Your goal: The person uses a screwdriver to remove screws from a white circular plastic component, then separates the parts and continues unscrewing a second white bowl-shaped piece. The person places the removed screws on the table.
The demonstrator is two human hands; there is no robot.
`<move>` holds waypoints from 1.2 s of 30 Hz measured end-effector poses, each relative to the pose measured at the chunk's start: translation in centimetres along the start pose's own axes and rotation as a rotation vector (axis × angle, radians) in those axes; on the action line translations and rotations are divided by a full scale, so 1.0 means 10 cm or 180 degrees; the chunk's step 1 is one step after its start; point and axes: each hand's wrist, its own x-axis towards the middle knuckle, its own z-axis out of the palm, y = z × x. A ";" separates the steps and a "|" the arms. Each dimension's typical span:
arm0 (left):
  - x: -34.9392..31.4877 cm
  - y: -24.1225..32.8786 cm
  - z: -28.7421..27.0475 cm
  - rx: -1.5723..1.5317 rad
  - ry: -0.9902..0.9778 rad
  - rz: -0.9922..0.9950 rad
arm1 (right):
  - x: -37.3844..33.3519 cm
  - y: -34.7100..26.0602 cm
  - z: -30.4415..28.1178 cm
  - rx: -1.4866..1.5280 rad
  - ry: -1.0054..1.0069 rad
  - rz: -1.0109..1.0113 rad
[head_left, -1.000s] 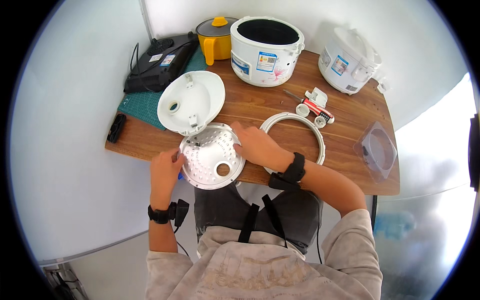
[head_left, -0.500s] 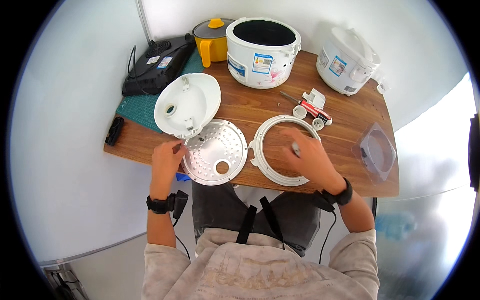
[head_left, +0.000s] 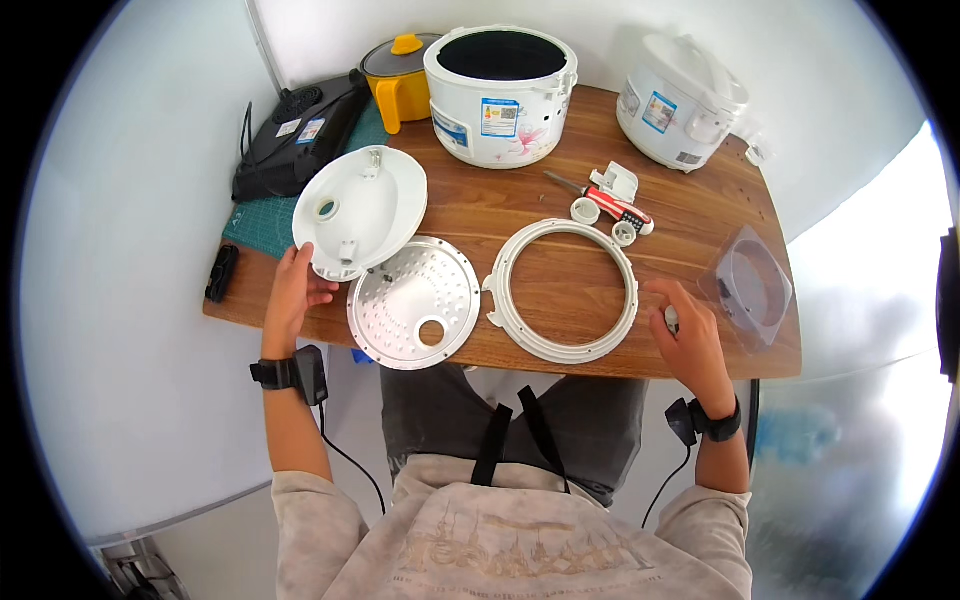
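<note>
On wooden table (head_left: pixel 560 215) by white wall: left hand (head_left: pixel 291 295) loosely open, right hand's (head_left: pixel 690 340) grip unclear.

Against the left hand (head_left: pixel 290 300) sit a glossy, smooth white plastic cooker lid (head_left: pixel 358 210) and, just beside it, a perforated inner lid plate (head_left: pixel 413 315) of dull silvery metal, both on the wooden tabletop (head_left: pixel 470 215) with its smooth, warm-brown grain. Between the hands lies a matt white plastic ring (head_left: pixel 563 290). Just beyond the right hand (head_left: pixel 688 340) is a clear, shiny plastic blister pack (head_left: pixel 750 290), and farther off a screwdriver (head_left: pixel 605 200) with a metal shaft and red plastic handle.
</note>
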 end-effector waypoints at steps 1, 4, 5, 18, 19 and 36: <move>0.06 -0.05 -0.03 -0.0086 -0.0079 0.0057 | -0.02 -0.01 -0.01 0.0002 -0.0022 0.0046; 0.24 -0.13 -0.07 -0.0300 -0.0229 0.0181 | -0.06 -0.03 -0.05 0.0044 -0.0008 0.0139; 0.28 -0.13 -0.06 -0.0335 -0.0212 0.0189 | -0.08 -0.04 -0.06 0.0060 0.0000 0.0163; 0.71 -0.01 -0.12 -0.0317 -0.0120 0.0264 | -0.21 -0.09 -0.20 0.0063 -0.0124 0.0036; 0.69 0.00 -0.11 -0.0340 -0.0116 0.0250 | -0.21 -0.09 -0.21 0.0073 -0.0113 0.0024; -1.26 -0.07 0.72 0.3150 -0.0811 0.2710 | -0.24 0.20 0.33 0.0007 -0.0855 -0.0362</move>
